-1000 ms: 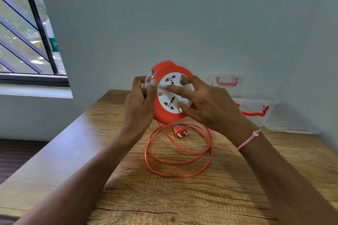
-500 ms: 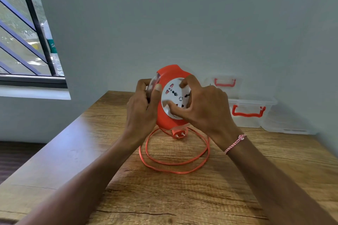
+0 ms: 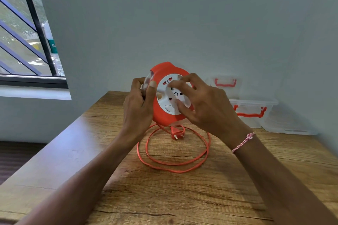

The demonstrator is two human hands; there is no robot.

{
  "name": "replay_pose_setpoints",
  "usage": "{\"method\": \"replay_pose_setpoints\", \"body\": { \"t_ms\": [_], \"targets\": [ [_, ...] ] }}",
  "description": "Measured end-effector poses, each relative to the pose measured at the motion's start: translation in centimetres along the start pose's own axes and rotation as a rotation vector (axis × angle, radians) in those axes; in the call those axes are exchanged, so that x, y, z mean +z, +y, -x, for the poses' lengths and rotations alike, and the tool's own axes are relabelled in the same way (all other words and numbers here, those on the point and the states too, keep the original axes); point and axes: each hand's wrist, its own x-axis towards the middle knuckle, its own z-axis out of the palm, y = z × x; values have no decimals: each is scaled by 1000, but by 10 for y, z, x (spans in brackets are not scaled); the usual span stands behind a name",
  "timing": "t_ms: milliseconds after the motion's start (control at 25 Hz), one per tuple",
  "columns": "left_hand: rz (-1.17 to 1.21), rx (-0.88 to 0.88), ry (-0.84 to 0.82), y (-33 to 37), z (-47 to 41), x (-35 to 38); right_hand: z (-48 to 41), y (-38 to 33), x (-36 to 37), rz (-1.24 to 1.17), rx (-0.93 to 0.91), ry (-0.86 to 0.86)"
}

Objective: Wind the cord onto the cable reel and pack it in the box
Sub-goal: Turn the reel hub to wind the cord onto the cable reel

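An orange cable reel (image 3: 165,73) with a white socket face is held upright above the wooden table (image 3: 182,197). My left hand (image 3: 139,104) grips its left rim, thumb on the front. My right hand (image 3: 204,104) rests on the white socket disc with fingers spread over it. The orange cord (image 3: 173,164) hangs from the reel's underside and lies in loose loops on the table. Its plug (image 3: 177,134) lies inside the loops, just below the reel. A clear plastic box (image 3: 250,113) with orange handles stands at the back right by the wall.
A second clear box with an orange handle (image 3: 225,82) stands behind the first against the wall. A clear lid (image 3: 290,124) lies at the far right. A barred window (image 3: 27,33) is at the left. The table's left edge drops to a dark floor.
My right hand has turned the white disc on the reel; the socket holes have rotated. The cord loops on the table have shrunk and the plug has shifted closer under the reel.
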Motion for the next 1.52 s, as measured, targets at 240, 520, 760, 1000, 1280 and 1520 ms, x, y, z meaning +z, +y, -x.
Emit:
{"method": "replay_pose_setpoints", "body": {
  "t_ms": [240, 520, 760, 1000, 1280, 1520],
  "targets": [
    [39, -59, -24, -2, -3, -3, 0, 9, -1, 222, -132, -88],
    [22, -27, -61, -2, -1, -1, 3, 12, -1, 212, -162, -8],
    [-14, 38, -15, -2, 2, 3, 3, 2, 3, 110, 7, 102],
    [-62, 67, -14, 0, 5, 6, -1, -17, 13, -145, 368, 193],
    [-50, 8, -12, -2, 0, 0, -2, -4, 10, -1, 148, 40],
    [-46, -5, -18, -7, -5, -6, 0, 5, -2, 197, -130, -175]
  ]
}}
